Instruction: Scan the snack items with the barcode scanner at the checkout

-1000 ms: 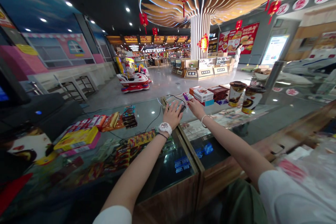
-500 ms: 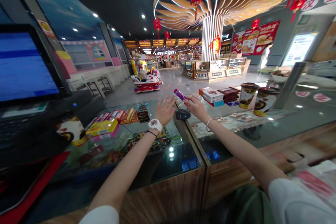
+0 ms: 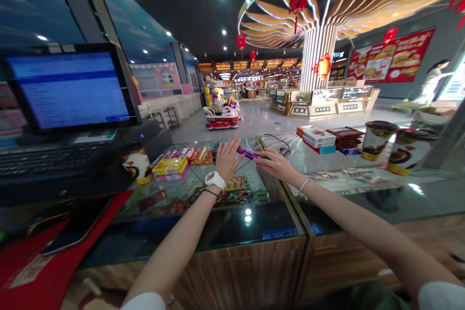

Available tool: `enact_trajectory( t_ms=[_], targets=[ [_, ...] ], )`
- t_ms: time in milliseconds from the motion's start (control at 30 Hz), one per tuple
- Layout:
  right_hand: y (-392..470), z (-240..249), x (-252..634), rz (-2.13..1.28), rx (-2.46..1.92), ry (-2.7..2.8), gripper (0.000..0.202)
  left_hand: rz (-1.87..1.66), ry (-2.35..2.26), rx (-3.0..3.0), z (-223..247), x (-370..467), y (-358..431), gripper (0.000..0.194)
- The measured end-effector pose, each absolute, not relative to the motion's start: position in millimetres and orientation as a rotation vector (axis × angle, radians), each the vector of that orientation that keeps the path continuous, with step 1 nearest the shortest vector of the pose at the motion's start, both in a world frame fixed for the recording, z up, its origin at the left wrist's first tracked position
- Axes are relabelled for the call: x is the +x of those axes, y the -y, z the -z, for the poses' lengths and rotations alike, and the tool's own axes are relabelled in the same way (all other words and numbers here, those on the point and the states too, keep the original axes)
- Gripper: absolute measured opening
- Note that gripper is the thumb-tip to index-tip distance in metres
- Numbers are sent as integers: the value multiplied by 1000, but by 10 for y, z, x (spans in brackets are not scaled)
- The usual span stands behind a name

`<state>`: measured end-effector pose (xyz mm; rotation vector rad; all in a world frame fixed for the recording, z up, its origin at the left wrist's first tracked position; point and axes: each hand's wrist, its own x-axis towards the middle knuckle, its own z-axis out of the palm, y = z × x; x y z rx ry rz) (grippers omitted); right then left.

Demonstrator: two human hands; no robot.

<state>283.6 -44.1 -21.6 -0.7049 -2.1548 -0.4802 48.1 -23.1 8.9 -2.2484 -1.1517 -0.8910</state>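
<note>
A slim purple candy roll (image 3: 248, 152) with light lettering is held above the glass counter (image 3: 221, 225). Its right end sits between the fingers of my right hand (image 3: 279, 165). My left hand (image 3: 227, 160), wearing a white watch (image 3: 215, 180), is at the roll's left end with fingers stretched out. Whether those fingers touch the roll I cannot tell. Just behind my right hand lies a dark device (image 3: 285, 151) with a black cable, partly covered. Left of my left hand are snack packs in gold wrapping (image 3: 202, 156) and a yellow box (image 3: 170, 166) on a pink one.
At left stand a monitor (image 3: 72, 89), a keyboard (image 3: 65, 157) and a snack cup (image 3: 136, 162). A phone (image 3: 78, 225) lies on a red sheet. To the right are stacked boxes (image 3: 317, 137), brown packs (image 3: 344, 137) and two large cups (image 3: 378, 140). A person (image 3: 432, 82) walks far off.
The view has turned left, showing more monitor and the phone. The purple roll has come beside my left hand, still in my right. The dark device now sits farther back, behind my right hand.
</note>
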Motion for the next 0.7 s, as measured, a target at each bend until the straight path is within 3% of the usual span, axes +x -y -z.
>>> enact_trajectory(
  t_ms=[267,500,700],
  targets=[
    [491,218,2940,384,-708,2145,25,920,1047,-2337,-14,477,218,34],
    [478,250,2871,268,-791,2056,48,967,1092,-2255,-69,486,266,22],
    [398,134,2755,307,-960,2039,26,974,1045,-2230,-66,499,244,18]
  ],
)
